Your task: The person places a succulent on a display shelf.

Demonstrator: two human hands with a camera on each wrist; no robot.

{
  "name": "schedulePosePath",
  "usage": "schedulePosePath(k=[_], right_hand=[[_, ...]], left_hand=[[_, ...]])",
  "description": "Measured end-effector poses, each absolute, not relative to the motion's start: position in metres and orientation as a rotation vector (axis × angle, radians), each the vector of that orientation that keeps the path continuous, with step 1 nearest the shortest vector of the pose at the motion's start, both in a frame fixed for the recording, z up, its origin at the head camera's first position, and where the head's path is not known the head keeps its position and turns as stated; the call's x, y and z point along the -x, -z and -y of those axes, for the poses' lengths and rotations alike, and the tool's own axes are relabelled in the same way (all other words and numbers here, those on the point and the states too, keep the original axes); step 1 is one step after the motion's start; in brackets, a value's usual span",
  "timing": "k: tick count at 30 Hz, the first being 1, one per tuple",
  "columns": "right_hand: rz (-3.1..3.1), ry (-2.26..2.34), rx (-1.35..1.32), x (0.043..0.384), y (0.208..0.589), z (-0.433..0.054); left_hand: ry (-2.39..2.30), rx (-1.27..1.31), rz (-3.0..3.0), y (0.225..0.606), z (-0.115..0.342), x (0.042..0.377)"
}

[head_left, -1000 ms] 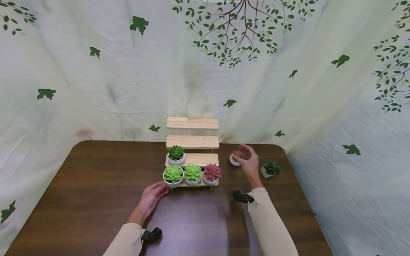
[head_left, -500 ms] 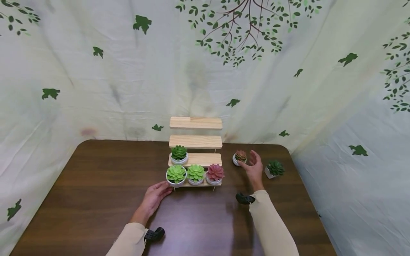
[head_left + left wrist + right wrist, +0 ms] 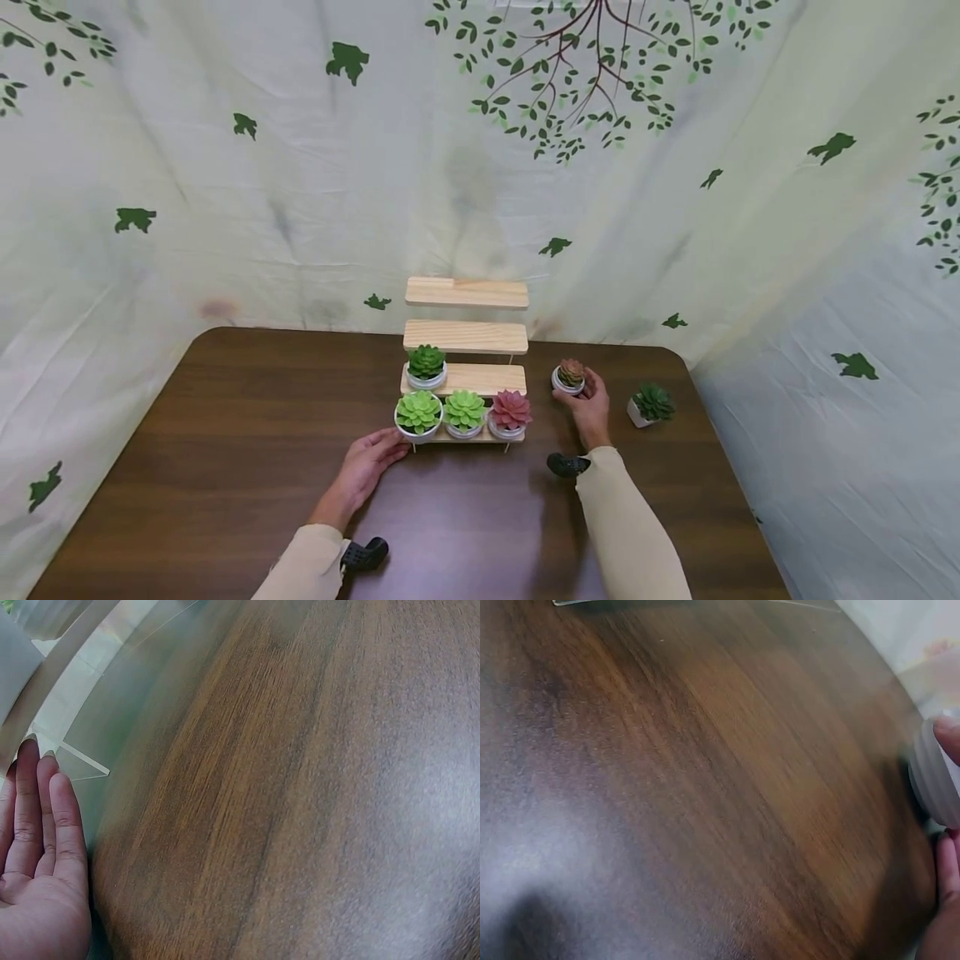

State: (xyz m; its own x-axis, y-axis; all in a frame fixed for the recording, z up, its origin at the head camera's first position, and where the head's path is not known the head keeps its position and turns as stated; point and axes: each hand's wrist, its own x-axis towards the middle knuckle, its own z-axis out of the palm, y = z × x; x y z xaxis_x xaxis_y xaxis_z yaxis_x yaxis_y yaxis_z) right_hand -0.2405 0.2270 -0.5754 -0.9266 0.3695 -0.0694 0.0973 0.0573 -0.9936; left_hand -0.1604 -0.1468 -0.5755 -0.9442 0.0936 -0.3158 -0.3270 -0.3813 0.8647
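Note:
My right hand [image 3: 590, 412] grips a small potted succulent [image 3: 568, 380], reddish-brown in a white pot, to the right of the tiered wooden shelf [image 3: 468, 292]. In the right wrist view the ribbed white pot [image 3: 933, 776] shows at the right edge, thumb on its rim and fingers below. My left hand [image 3: 369, 462] touches the shelf's lower left corner; the left wrist view shows its fingers [image 3: 69, 817] straight along the edge. On the bottom tier stand two light green succulents [image 3: 418, 412] and a dark red one [image 3: 512, 411]. A darker green succulent [image 3: 427, 364] sits one tier up, at left.
A dark green succulent [image 3: 652, 403] in a white angular pot stands at the table's right side. Behind the brown wooden table [image 3: 247, 417] hangs a pale leaf-printed curtain [image 3: 300, 183]. Both upper shelf tiers [image 3: 465, 336] hold no pots.
My right hand came off the top of the reddish-brown succulent, moved lower beside its pot and now grips it. The left hand stays at the shelf corner. The head view shifted slightly.

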Motion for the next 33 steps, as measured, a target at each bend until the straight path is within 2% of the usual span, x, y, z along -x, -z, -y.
schedulePosePath(k=[11,21,33], right_hand=[[2.184,-1.78,0.554,0.248,0.584,-0.224],[2.242,-1.753,0.582,0.239,0.577,-0.226],[2.204,-1.874,0.393,0.226,0.545,-0.23]], left_hand=[[-2.403,0.301,-1.567,0.574,0.146,0.161],[-2.404,0.318,-1.57,0.575,0.144,0.16],[-2.395,0.331,-1.569,0.575,0.145,0.162]])
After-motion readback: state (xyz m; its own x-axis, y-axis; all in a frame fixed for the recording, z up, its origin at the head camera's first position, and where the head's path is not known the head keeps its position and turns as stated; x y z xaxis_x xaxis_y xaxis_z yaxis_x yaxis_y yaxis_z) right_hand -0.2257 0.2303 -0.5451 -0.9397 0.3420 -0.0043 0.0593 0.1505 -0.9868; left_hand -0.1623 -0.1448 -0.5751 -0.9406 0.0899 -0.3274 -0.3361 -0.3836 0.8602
